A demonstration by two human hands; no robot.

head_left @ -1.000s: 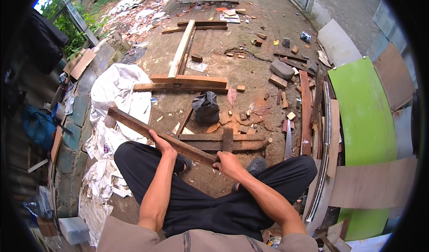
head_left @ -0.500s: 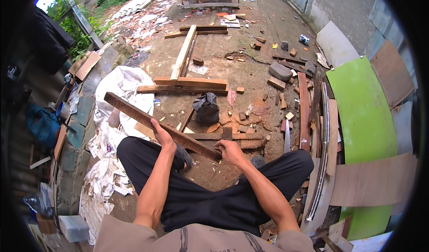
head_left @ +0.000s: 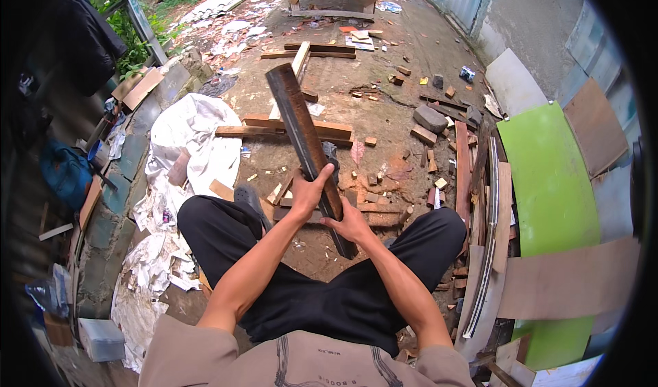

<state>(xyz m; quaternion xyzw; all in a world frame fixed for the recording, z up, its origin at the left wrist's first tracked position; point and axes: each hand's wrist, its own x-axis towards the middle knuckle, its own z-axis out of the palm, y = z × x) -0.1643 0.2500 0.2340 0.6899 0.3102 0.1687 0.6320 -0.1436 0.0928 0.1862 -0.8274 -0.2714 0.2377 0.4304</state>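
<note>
A dark brown wooden beam [head_left: 299, 119] is raised in front of me, its far end tilted up and to the left. My left hand [head_left: 312, 189] wraps around it near the middle. Closer to the lower end, my right hand [head_left: 349, 221] grips the same beam, thumb across its face. Behind it a black plastic bag [head_left: 331, 152] is mostly hidden. Beyond my feet, wooden pieces [head_left: 384, 217] lie on the ground, partly covered by the hands and beam.
White sacking [head_left: 195, 137] lies to the left. Planks [head_left: 274, 132] and a pale batten rest ahead. On the right are a hand saw [head_left: 437, 198], a grey block [head_left: 430, 119], stacked boards [head_left: 465, 174] and a green sheet [head_left: 548, 174]. A wooden stand [head_left: 332, 15] is at the far end.
The beam has swung from a slant toward the left to a steeper, raised position. Both hands have come closer together on it, and the right hand now wraps around its lower part.
</note>
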